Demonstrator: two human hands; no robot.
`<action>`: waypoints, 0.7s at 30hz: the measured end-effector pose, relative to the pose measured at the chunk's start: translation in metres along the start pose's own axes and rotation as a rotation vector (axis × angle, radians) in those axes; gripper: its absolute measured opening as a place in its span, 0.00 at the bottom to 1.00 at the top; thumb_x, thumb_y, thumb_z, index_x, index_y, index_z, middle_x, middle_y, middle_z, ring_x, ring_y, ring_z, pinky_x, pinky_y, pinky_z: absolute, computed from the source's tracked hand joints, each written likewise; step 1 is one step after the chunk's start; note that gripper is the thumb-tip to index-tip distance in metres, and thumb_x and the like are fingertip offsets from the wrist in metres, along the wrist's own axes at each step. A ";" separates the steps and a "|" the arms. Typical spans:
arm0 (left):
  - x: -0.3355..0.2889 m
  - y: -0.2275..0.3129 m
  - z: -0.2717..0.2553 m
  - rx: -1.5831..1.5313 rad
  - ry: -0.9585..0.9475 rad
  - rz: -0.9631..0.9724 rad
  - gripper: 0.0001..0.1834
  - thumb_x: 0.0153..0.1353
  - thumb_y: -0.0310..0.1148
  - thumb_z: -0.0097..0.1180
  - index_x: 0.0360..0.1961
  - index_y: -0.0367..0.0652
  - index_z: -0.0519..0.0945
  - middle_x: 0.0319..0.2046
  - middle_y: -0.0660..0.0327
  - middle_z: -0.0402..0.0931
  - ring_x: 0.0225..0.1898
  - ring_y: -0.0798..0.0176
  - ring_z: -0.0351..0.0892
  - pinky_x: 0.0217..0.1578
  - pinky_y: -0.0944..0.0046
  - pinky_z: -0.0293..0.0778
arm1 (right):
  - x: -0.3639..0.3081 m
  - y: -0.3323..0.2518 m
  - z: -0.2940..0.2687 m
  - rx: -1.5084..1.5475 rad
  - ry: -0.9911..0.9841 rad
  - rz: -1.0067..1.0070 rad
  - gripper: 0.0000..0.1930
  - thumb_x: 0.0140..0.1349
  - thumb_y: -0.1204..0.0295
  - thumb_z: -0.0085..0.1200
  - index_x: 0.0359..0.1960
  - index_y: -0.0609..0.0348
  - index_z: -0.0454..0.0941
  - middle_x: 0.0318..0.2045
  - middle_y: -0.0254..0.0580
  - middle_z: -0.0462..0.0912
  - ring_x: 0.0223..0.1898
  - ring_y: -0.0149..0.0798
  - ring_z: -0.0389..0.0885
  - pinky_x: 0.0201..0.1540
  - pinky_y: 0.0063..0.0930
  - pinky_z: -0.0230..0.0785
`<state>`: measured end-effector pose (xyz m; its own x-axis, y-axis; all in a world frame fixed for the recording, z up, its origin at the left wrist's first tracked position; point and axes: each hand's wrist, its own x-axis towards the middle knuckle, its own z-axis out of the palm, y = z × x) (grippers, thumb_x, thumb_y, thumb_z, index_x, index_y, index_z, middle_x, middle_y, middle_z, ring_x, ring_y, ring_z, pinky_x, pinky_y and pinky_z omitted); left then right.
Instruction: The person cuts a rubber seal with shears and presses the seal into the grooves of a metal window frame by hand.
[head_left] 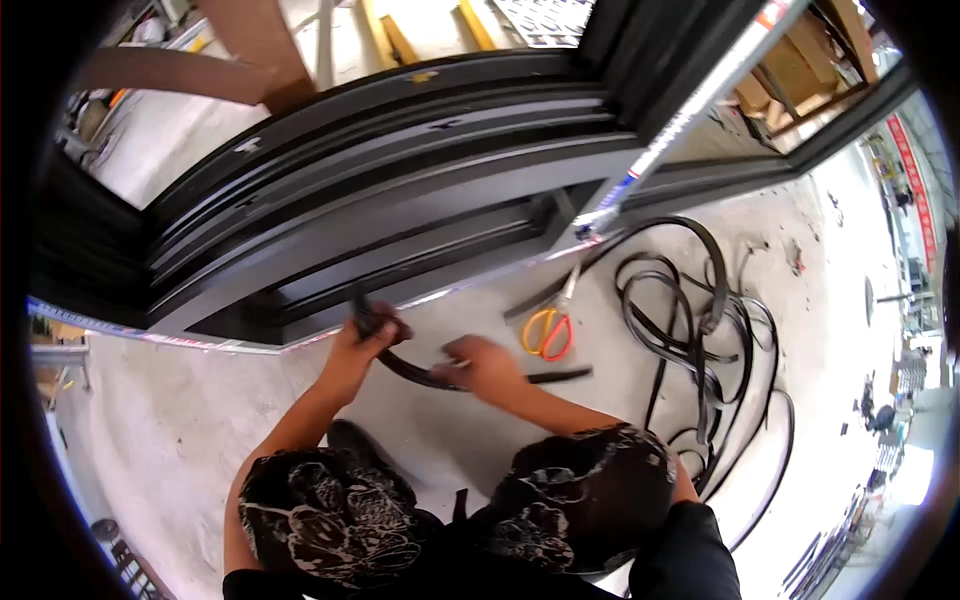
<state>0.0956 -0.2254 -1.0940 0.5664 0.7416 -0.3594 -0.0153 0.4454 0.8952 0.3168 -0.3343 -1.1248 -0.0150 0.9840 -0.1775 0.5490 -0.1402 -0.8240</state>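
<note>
A black rubber sealing strip point(405, 370) runs between my hands near the lower edge of a dark grey metal window frame point(400, 235). My left hand point(352, 352) is closed around it, with one end sticking up by the frame. Farther right along the strip is my right hand point(485, 368); its fingers are blurred by motion but look curled onto the strip. The strip's other end shows past my right wrist, over the floor. Scissors with orange and yellow handles point(547, 333) lie on the floor beyond my right hand, blades toward the frame.
Loose coils of black strip point(690, 340) lie on the pale concrete floor point(180, 410) to the right. A printed protective film point(660, 140) covers an edge of the frame. Cardboard boxes point(800, 60) stand behind it at far right, brown metal bars point(255, 50) at far left.
</note>
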 end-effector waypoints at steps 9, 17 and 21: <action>-0.003 0.020 0.009 0.278 0.172 0.323 0.14 0.70 0.28 0.51 0.55 0.42 0.69 0.43 0.64 0.75 0.44 0.71 0.70 0.48 0.68 0.69 | -0.018 0.150 -0.055 -0.447 0.359 0.720 0.31 0.55 0.53 0.63 0.56 0.55 0.67 0.34 0.53 0.86 0.39 0.56 0.85 0.40 0.50 0.76; -0.007 0.051 0.010 0.058 0.027 0.338 0.15 0.75 0.43 0.46 0.41 0.40 0.66 0.29 0.64 0.66 0.34 0.65 0.71 0.45 0.59 0.73 | -0.016 0.168 -0.051 -0.403 0.421 0.634 0.30 0.51 0.58 0.64 0.55 0.59 0.72 0.35 0.54 0.85 0.37 0.53 0.86 0.40 0.44 0.78; -0.006 0.063 0.006 -0.119 0.058 0.210 0.13 0.74 0.41 0.48 0.39 0.41 0.65 0.23 0.65 0.61 0.23 0.70 0.62 0.27 0.66 0.66 | -0.037 0.183 -0.061 0.458 0.451 0.791 0.23 0.57 0.76 0.60 0.56 0.60 0.72 0.31 0.42 0.81 0.27 0.35 0.82 0.28 0.30 0.76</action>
<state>0.0962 -0.2048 -1.0341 0.4927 0.8500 -0.1864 -0.2264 0.3320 0.9157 0.4687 -0.3899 -1.2365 0.5817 0.5277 -0.6190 -0.1092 -0.7034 -0.7023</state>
